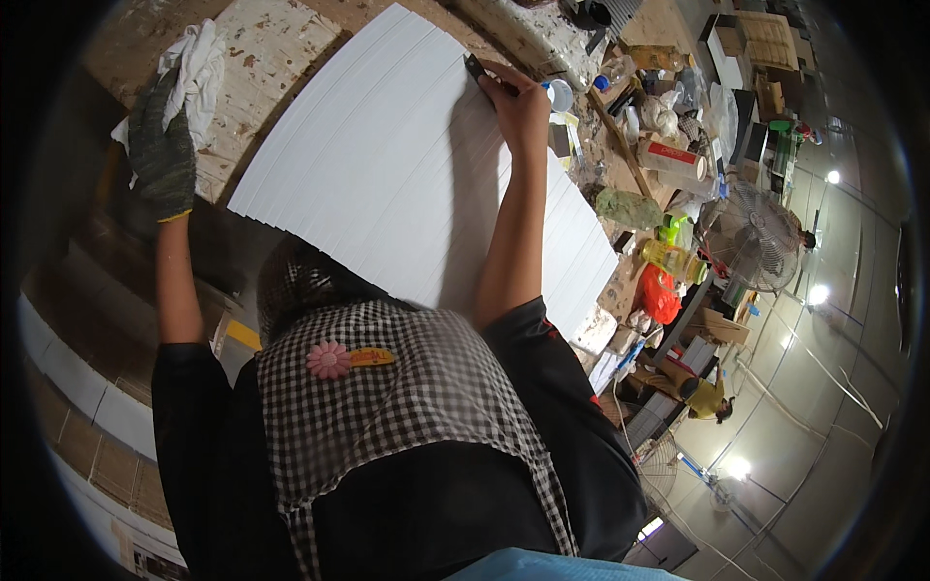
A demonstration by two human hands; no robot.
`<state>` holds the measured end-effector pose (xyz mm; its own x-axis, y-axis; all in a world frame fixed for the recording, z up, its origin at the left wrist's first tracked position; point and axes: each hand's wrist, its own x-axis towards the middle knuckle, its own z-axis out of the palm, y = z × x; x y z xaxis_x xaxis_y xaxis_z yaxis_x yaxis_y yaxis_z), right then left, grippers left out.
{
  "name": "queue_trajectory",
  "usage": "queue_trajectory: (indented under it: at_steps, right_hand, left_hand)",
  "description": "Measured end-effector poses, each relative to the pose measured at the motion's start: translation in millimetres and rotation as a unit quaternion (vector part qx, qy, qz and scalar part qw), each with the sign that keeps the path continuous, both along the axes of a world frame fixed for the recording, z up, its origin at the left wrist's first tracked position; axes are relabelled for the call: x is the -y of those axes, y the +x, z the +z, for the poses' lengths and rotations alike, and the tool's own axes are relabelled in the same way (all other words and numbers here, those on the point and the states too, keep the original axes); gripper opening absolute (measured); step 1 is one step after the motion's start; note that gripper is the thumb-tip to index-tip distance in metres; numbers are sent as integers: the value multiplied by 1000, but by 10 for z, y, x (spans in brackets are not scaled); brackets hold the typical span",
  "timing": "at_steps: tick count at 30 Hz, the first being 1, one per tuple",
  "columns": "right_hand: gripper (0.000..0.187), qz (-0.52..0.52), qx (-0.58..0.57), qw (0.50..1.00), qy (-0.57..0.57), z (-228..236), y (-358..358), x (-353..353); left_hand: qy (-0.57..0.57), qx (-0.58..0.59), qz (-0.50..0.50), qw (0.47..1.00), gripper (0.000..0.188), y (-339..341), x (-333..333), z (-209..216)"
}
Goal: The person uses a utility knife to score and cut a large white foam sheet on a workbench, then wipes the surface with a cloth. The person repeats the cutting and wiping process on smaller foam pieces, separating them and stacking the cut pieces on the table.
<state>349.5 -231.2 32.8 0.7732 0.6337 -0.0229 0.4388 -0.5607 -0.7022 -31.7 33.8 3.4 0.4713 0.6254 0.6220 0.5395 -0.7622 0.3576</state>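
My left hand (163, 160), in a dark knitted glove with a yellow cuff edge, is closed on a crumpled white cloth (201, 77) at the far left. Beneath the cloth is a worn, stained board (257, 73). White strips (378, 145), laid side by side or overlapping in a broad spread, cover the bench in front of me. At their far right edge my bare right hand (521, 105) pinches a small dark flat piece (474, 67). Its kind is not clear. My right forearm reaches across the strips and casts a shadow on them.
Bottles, bags and a pale cup with a red band (673, 160) clutter the bench's right side. A red plastic bag (659, 295) and a yellowish jar (675, 259) sit nearer. A caged fan (754, 235) stands beyond. Another person (705, 395) is farther off.
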Motion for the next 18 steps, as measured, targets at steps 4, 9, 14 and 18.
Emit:
queue_trajectory:
  at_steps: [4, 9, 14, 18]
  right_hand:
    - [26, -2, 1, 999, 45, -11, 10, 8]
    - [26, -11, 12, 1000, -6, 25, 21, -31]
    - [27, 8, -14, 1000, -4, 89, 1, -11]
    - [27, 4, -52, 999, 7, 133, 4, 13]
  left_hand:
    - [-27, -42, 7, 999, 42, -18, 10, 20]
    - [-47, -29, -11, 998, 43, -31, -8, 18]
    - [-17, -31, -9, 999, 43, -44, -32, -44]
    - [-34, -45, 3, 998, 43, -67, -38, -61]
